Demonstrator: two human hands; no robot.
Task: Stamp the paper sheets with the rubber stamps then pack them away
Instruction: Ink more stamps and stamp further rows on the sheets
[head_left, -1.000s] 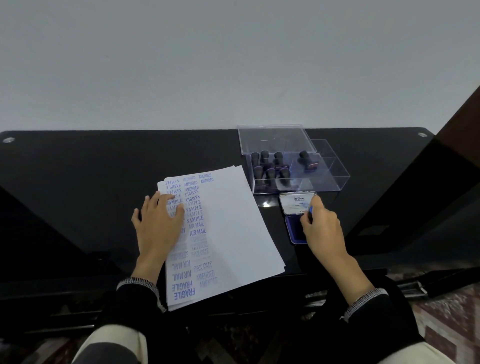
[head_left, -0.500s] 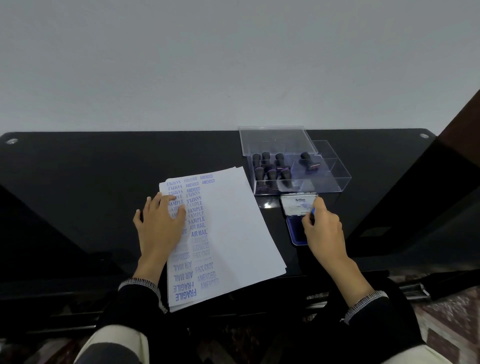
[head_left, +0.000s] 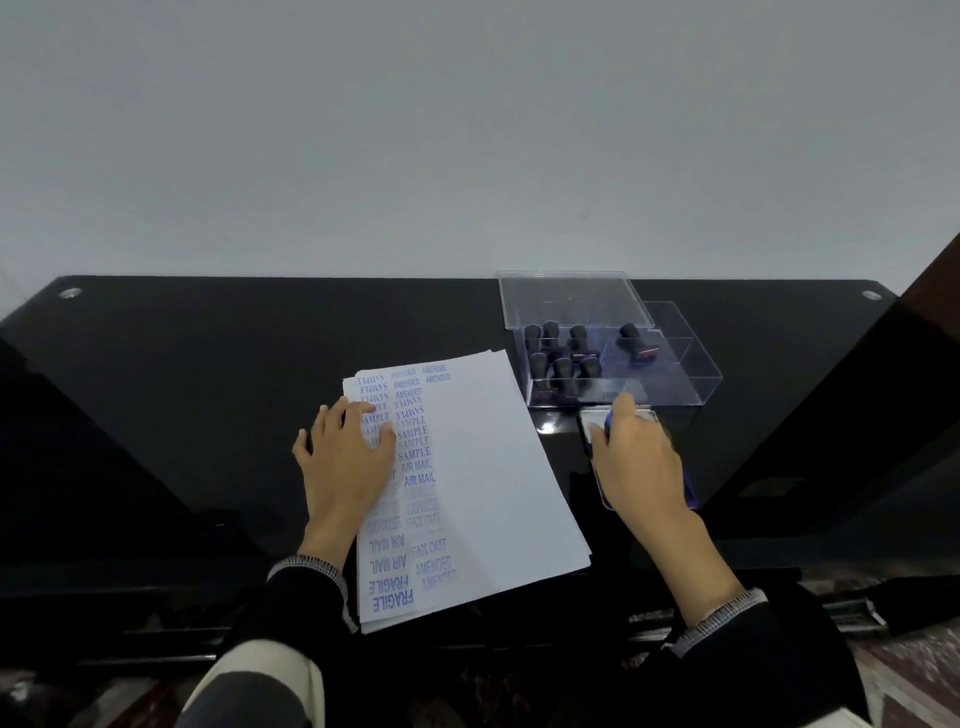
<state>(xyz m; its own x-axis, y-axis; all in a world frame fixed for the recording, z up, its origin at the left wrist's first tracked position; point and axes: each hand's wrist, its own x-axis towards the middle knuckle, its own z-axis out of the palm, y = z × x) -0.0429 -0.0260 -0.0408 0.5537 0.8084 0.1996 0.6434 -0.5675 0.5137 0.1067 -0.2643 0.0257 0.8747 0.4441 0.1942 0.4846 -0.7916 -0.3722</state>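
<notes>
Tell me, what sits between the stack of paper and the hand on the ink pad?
In the head view, only bare black tabletop separates the paper stack from the right hand on the ink pad; nothing else lies there.

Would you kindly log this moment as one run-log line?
left hand: flat on white stamped paper sheets | right hand: on blue ink pad | black rubber stamps: in clear plastic box
</notes>
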